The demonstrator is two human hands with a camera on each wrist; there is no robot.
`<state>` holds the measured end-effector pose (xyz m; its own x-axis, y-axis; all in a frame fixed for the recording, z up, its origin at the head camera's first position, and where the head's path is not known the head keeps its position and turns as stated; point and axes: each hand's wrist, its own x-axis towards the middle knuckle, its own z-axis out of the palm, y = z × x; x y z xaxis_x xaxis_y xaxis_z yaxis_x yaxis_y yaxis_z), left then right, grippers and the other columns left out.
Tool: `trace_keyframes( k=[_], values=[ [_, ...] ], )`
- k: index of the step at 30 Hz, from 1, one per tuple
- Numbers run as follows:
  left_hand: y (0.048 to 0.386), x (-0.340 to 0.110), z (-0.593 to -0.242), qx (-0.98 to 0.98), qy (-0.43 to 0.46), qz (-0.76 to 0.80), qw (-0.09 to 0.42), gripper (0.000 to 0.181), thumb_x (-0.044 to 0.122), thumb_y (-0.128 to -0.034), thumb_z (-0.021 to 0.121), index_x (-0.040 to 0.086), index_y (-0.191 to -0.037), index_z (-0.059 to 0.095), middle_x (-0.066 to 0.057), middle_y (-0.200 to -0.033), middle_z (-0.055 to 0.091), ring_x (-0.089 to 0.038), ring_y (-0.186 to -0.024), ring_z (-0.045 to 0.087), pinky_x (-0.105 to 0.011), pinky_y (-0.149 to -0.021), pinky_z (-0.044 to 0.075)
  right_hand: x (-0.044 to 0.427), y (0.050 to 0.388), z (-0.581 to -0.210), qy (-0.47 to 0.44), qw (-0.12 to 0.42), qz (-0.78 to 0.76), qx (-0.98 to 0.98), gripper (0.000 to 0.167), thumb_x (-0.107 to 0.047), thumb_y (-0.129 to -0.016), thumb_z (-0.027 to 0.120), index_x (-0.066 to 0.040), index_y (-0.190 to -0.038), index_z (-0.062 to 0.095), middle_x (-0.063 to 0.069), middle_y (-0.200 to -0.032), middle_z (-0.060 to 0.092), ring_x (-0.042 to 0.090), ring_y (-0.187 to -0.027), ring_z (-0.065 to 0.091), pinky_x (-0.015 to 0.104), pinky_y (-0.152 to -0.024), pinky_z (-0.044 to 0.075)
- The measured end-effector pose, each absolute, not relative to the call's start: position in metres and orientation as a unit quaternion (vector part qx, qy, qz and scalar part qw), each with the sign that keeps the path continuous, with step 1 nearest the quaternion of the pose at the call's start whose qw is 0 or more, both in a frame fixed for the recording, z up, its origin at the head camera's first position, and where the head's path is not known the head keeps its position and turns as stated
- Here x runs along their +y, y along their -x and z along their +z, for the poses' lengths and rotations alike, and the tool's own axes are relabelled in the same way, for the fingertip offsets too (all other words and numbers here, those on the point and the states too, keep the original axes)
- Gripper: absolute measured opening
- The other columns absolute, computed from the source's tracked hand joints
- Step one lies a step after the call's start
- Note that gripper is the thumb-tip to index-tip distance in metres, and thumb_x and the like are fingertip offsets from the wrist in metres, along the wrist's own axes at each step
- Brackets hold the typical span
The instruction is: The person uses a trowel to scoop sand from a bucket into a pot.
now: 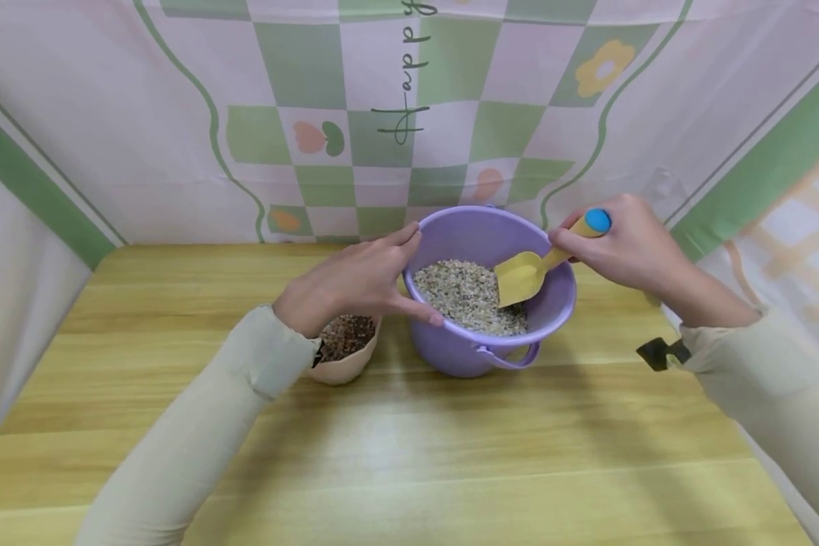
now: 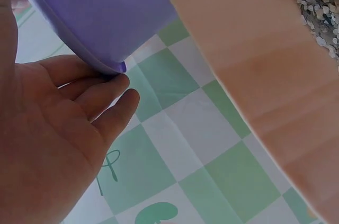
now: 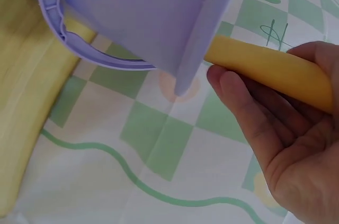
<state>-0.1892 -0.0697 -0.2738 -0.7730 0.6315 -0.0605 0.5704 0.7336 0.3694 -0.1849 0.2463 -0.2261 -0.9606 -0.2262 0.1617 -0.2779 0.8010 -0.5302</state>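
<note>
A purple bucket (image 1: 460, 356) of pale, coarse grit (image 1: 460, 292) stands on the table, tilted a little. On the left side of its rim is my left hand (image 1: 362, 277), holding it with the thumb at the near side and the fingers at the far side. In the left wrist view those fingertips (image 2: 121, 82) touch the rim. My right hand (image 1: 631, 239) grips the yellow handle (image 3: 270, 70) of a toy shovel with a blue end. The shovel's blade (image 1: 521, 280) is inside the bucket, its lower edge at the grit.
A pale pink pot (image 1: 344, 369) with brown and light granules stands left of the bucket, partly under my left wrist. The bucket's handle (image 3: 90, 52) hangs at the near side. Behind the wooden table (image 1: 396, 455) rises a green-and-white checked cloth (image 1: 382, 136).
</note>
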Motion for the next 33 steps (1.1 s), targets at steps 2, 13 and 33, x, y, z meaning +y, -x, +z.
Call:
trace_keyframes(
  k=[2, 13, 33],
  values=[
    [0.189, -0.069, -0.274, 0.926, -0.324, 0.172, 0.093, 0.132, 0.082, -0.0687, 0.066, 0.003, -0.159, 0.011, -0.014, -0.166, 0.009, -0.025, -0.139, 0.043, -0.038, -0.111, 0.039, 0.245, 0.186, -0.226, -0.132, 0.036, 0.275, -0.952, 0.022, -0.023, -0.092, 0.068, -0.005, -0.086, 0.079, 0.003, -0.072, 0.075, 0.01, -0.056, 0.064, 0.024, -0.045, 0.036],
    [0.189, -0.067, -0.276, 0.923, -0.329, 0.176, 0.093, 0.129, 0.08, -0.0709, 0.066, 0.002, -0.159, 0.012, -0.016, -0.166, 0.005, -0.028, -0.14, 0.041, -0.038, -0.113, 0.037, 0.242, 0.189, -0.228, -0.13, -0.011, 0.27, -0.954, 0.021, -0.02, -0.092, 0.068, -0.005, -0.084, 0.079, 0.007, -0.072, 0.074, 0.018, -0.061, 0.07, 0.023, -0.049, 0.046],
    [0.189, -0.067, -0.277, 0.923, -0.329, 0.175, 0.092, 0.129, 0.076, -0.071, 0.069, 0.0, -0.158, 0.012, -0.018, -0.165, 0.0, -0.031, -0.142, 0.037, -0.039, -0.114, 0.034, 0.235, 0.193, -0.242, -0.174, -0.069, 0.315, -0.931, 0.025, -0.016, -0.096, 0.063, 0.001, -0.084, 0.078, 0.011, -0.076, 0.075, 0.016, -0.062, 0.071, 0.025, -0.056, 0.057]
  ],
)
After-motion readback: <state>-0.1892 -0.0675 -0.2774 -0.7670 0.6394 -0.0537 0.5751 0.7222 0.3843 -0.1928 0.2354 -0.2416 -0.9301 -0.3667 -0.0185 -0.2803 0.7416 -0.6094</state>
